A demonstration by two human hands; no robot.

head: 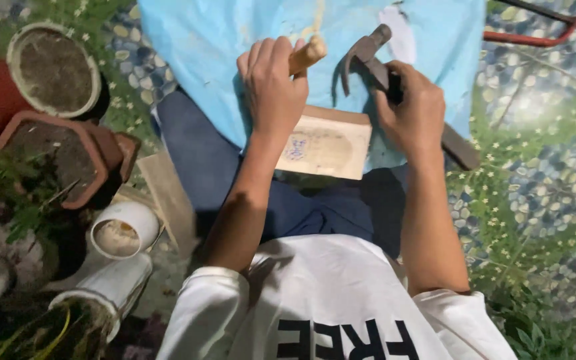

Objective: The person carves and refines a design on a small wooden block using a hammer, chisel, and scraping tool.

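Hammer (pixel 375 60) gripped in right hand (pixel 411 110), left hand (pixel 271 87) alongside

We have a single view here, from a camera worn on the person's head, and we look almost straight down over the white shirt (pixel 328 300) and both forearms. The lens faces forward and down, so the lap and the blue sheet (pixel 215 47) fill the upper middle of the frame, close to us. The left hand (pixel 273 83) and right hand (pixel 413 110) sit near the centre top. Plant pots (pixel 55 67) line the left edge and pebbled, leafy ground (pixel 541 180) the right. No second view overlaps this one.
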